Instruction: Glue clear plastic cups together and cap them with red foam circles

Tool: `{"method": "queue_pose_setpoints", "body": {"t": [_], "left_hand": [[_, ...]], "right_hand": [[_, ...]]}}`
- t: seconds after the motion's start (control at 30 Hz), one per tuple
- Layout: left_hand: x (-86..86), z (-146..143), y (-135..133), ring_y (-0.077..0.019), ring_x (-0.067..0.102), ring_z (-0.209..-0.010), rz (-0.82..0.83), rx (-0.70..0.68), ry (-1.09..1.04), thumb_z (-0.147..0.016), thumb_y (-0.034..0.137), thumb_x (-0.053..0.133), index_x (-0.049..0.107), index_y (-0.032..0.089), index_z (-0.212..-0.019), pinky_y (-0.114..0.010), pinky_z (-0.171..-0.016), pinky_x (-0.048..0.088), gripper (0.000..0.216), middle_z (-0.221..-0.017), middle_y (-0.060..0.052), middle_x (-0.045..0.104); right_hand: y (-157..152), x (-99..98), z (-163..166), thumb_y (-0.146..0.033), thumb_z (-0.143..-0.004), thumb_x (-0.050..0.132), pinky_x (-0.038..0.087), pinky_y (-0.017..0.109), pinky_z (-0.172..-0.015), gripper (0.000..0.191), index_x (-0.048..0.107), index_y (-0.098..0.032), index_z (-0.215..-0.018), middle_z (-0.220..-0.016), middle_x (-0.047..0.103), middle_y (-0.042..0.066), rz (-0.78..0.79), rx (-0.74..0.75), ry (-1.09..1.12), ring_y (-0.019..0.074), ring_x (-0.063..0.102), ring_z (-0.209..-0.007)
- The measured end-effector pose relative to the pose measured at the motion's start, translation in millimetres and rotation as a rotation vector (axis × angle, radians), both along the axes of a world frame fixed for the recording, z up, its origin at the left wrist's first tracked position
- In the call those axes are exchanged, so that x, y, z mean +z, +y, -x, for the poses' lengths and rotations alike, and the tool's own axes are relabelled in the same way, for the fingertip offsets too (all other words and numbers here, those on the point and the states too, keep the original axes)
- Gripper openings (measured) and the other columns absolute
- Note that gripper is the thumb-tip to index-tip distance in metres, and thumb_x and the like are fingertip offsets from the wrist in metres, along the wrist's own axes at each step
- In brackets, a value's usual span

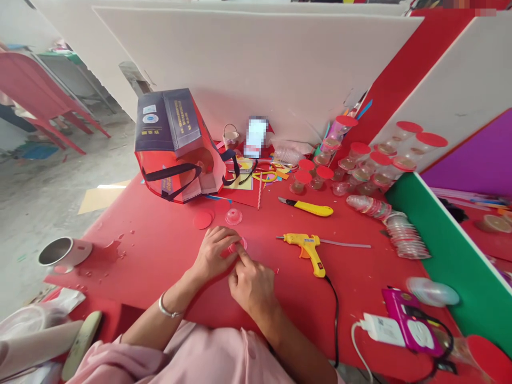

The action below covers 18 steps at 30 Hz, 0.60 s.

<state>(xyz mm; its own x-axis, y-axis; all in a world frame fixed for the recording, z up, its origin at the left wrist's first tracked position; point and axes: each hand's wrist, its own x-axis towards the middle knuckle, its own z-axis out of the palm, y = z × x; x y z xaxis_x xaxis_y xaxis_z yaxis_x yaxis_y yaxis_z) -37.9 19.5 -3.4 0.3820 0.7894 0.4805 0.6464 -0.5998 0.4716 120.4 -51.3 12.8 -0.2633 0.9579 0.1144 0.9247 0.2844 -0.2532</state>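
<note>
My left hand (213,253) and my right hand (251,282) meet near the front middle of the red table (160,250). Both are closed around a small clear plastic cup with a red disc (239,246), which rests on the table. The left fingers curl over its left side. My right index finger presses on its rim. A loose red disc (203,219) and a clear cup lid (233,216) lie just beyond the hands. A yellow hot glue gun (307,249) lies to the right of my right hand.
A yellow utility knife (308,207) lies farther back. Many red-lidded clear cups (360,160) crowd the back right, with stacked lids (404,234). A red and navy bag (176,144) stands back left. A metal cup (60,252) sits at the left edge. A charger and pink device (404,325) lie front right.
</note>
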Motion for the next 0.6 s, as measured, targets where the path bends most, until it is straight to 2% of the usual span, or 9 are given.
{"method": "queue_pose_setpoints", "body": {"t": [0.17, 0.33, 0.6], "left_hand": [[5.1, 4.1, -6.5, -0.028, 0.064, -0.116, -0.042, -0.007, 0.039, -0.082, 0.012, 0.067, 0.074, 0.026, -0.114, -0.047, -0.096, 0.053, 0.036, -0.124, -0.007, 0.074], [6.4, 5.8, -9.1, -0.0291, 0.063, -0.122, -0.006, -0.016, 0.061, -0.07, -0.001, 0.054, 0.073, 0.026, -0.118, -0.048, -0.098, 0.055, 0.059, -0.13, -0.005, 0.073], [6.6, 3.6, -7.1, -0.0274, 0.066, -0.119, 0.033, -0.019, 0.033, -0.076, 0.002, 0.058, 0.074, 0.026, -0.114, -0.046, -0.096, 0.056, 0.048, -0.127, -0.006, 0.075]], "right_hand": [[-0.3, -0.1, -0.1, -0.02, -0.083, 0.062, 0.052, 0.026, -0.056, 0.018, 0.076, -0.02, -0.094, -0.151, 0.059, 0.009, 0.005, 0.0, 0.001, 0.0152, 0.073, -0.068], [-0.4, -0.8, 0.2, -0.02, -0.082, 0.064, 0.051, 0.026, -0.055, 0.013, 0.075, -0.019, -0.088, -0.152, 0.058, 0.008, -0.001, 0.008, -0.014, 0.0141, 0.072, -0.066], [0.6, 0.5, 1.8, -0.018, -0.084, 0.06, 0.05, 0.027, -0.053, 0.023, 0.078, -0.018, -0.099, -0.153, 0.056, 0.011, -0.005, 0.029, -0.039, 0.015, 0.073, -0.066]]}}
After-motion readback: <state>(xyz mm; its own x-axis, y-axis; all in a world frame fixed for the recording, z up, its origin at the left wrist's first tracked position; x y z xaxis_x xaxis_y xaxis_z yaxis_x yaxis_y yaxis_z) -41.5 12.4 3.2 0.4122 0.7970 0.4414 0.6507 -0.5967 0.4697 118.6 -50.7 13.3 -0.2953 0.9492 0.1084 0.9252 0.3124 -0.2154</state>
